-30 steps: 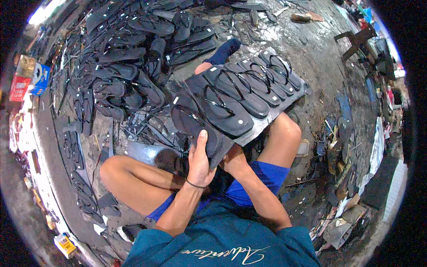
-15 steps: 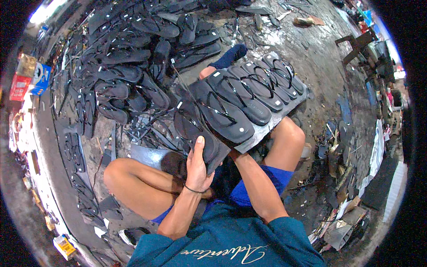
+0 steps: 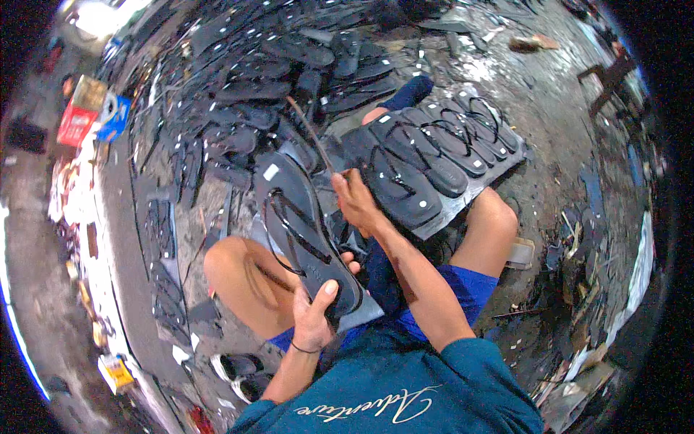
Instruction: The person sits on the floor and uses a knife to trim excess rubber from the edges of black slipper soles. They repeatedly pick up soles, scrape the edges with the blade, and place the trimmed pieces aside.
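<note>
My left hand [image 3: 315, 318] grips the heel end of a black flip-flop [image 3: 298, 197], its thumb on top of the footbed. The flip-flop is tilted toe-up over my lap, with a white patch near the toe and a glossy V-shaped strap. A flat grey corner of sheet [image 3: 366, 312] juts out past its heel. Just right of the sandal, my right hand [image 3: 356, 201] is closed round a long, thin knife-like tool [image 3: 309, 132] pointing up and left. Beside that hand, several black flip-flops [image 3: 412, 197] lie in a row on a grey sheet [image 3: 441, 223] by my right knee.
A large heap of black flip-flops [image 3: 253, 90] covers the floor ahead and left. Red and blue boxes [image 3: 81, 119] stand at the left edge. Scraps [image 3: 571, 239] litter the right side. A dark stool-like frame [image 3: 603, 79] stands at the far right.
My left hand has brought the flip-flop nearer and turned its footbed up toward me. My right hand has come out from under the sheet's edge, with the thin tool visible in it.
</note>
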Tool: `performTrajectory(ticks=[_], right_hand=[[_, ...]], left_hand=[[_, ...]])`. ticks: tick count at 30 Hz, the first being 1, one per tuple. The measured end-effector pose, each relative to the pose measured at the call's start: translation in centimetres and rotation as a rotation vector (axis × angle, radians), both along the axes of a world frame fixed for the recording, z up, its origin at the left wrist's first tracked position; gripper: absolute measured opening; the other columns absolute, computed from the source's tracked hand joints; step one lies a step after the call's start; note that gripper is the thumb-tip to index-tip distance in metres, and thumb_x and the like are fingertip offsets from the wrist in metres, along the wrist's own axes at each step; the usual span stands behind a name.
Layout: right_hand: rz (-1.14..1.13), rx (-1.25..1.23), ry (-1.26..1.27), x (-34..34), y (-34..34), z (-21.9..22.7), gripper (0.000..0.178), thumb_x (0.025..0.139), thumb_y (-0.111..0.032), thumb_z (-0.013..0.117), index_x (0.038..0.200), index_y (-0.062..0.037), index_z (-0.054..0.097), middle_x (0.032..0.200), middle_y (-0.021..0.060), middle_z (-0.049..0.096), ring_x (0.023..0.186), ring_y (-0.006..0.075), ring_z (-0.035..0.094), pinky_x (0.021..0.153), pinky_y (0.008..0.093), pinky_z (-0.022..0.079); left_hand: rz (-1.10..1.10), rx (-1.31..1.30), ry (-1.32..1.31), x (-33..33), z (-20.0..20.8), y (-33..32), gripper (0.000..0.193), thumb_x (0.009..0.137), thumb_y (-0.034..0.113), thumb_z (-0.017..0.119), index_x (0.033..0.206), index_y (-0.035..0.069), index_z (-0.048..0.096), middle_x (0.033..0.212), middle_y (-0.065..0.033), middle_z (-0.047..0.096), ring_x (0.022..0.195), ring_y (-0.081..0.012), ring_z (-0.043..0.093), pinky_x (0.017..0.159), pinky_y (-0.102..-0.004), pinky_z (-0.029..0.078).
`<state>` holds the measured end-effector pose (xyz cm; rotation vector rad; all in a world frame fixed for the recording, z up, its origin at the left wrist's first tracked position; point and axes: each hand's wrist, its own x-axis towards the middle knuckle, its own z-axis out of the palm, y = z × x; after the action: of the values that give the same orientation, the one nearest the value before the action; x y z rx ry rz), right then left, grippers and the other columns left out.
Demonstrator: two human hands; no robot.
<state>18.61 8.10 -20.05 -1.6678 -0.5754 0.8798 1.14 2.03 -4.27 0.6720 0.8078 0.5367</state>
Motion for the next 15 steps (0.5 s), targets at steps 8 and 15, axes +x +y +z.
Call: performTrajectory(ticks=[8,15], right_hand=[[0.297,0.108,-0.291,-6.1,-21.6,13.1,0.031,0.090,-0.005,0.059,0.121,-0.0012,0.060,0.090,0.0092,0.066,0.076,0.0125,0.060,0.072,0.0269,0.050],[0.485,-0.053,-0.172,-8.5,-28.0,17.4,0.032,0.084,-0.019,0.072,0.114,-0.0085,0.068,0.074,0.0104,0.064,0.056,0.0184,0.058,0.053,0.0302,0.049]], left_hand=[[0.181,-0.007,0.092,-7.5,-1.1,-3.3,0.039,0.092,0.038,0.062,0.101,0.001,0.053,0.082,-0.0109,0.064,0.072,-0.0192,0.066,0.059,-0.0313,0.056],[0.252,-0.015,0.311,-8.4,-1.6,-5.9,0.057,0.096,0.058,0.041,0.080,0.007,0.059,0.065,-0.0081,0.061,0.056,-0.0183,0.060,0.053,-0.0296,0.050]])
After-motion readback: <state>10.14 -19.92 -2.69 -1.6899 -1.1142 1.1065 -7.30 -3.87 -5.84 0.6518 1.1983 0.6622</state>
